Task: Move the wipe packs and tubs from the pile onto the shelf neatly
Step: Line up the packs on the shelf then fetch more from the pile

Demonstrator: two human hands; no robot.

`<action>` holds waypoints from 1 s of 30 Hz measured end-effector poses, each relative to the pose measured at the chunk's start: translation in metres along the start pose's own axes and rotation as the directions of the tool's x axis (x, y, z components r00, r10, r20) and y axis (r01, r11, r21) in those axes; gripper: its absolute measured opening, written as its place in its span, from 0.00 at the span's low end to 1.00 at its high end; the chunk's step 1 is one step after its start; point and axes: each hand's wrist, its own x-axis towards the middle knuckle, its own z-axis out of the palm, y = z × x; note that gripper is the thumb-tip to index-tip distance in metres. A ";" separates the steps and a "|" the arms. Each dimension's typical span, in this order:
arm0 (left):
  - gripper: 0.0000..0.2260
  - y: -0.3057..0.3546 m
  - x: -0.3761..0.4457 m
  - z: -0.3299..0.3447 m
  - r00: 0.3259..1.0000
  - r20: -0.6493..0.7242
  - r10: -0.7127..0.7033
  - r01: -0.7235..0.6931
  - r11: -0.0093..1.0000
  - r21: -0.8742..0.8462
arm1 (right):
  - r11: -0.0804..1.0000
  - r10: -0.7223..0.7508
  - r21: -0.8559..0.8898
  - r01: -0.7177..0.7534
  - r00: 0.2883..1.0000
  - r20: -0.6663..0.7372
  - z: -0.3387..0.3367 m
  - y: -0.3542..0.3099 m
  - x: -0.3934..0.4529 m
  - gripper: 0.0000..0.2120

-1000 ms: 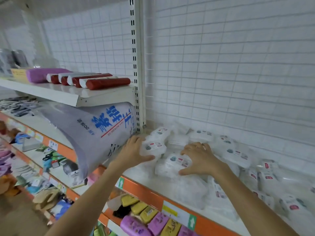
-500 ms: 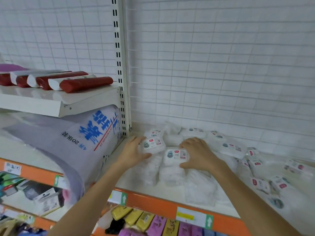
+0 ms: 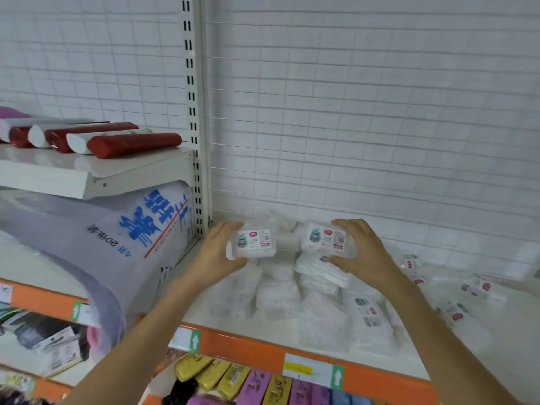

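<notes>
My left hand (image 3: 214,254) grips a clear wipe tub (image 3: 253,242) with a white and red label, raised above the pile. A second labelled wipe tub (image 3: 325,237) is held by my right hand (image 3: 363,254) at the same height, just to the right. Below both lies the pile of white wipe packs (image 3: 292,293) on the white shelf (image 3: 263,331). More labelled packs (image 3: 451,309) lie scattered along the shelf to the right.
A slotted upright post (image 3: 194,112) stands just left of the pile. A big grey bag with blue print (image 3: 122,241) bulges beside it, under a higher shelf with red rolls (image 3: 128,144). The wire grid back wall (image 3: 365,112) closes the rear. Coloured packets (image 3: 233,381) sit below.
Both hands closed on a tub each and lifted them off the pile, label side toward me. The view shifted right and closer to the shelf.
</notes>
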 end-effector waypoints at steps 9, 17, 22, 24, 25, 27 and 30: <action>0.29 0.045 -0.002 0.044 0.998 0.025 0.056 -0.053 0.991 -0.126 | 0.986 0.162 0.052 -0.159 0.985 -0.053 -0.053 0.046 -0.051 0.32; 0.29 0.092 0.002 0.101 0.968 0.124 0.216 -0.179 0.950 -0.257 | 0.936 0.338 -0.043 -0.348 0.928 -0.158 -0.091 0.080 -0.130 0.30; 0.29 0.131 0.003 0.134 0.882 0.231 0.410 -0.307 0.874 -0.376 | 0.864 0.431 -0.098 -0.493 0.827 -0.361 -0.113 0.081 -0.186 0.31; 0.29 0.145 -0.001 0.150 0.840 0.269 0.471 -0.323 0.833 -0.450 | 0.814 0.494 -0.082 -0.575 0.760 -0.423 -0.119 0.080 -0.215 0.31; 0.28 0.152 -0.005 0.159 0.820 0.282 0.497 -0.328 0.814 -0.479 | 0.790 0.521 -0.069 -0.609 0.727 -0.448 -0.121 0.078 -0.231 0.31; 0.28 0.166 -0.013 0.176 0.783 0.290 0.550 -0.357 0.780 -0.514 | 0.742 0.571 -0.035 -0.669 0.658 -0.491 -0.125 0.071 -0.266 0.31; 0.29 0.190 -0.032 0.200 0.716 0.316 0.622 -0.365 0.720 -0.590 | 0.651 0.628 -0.008 -0.759 0.545 -0.556 -0.129 0.055 -0.327 0.31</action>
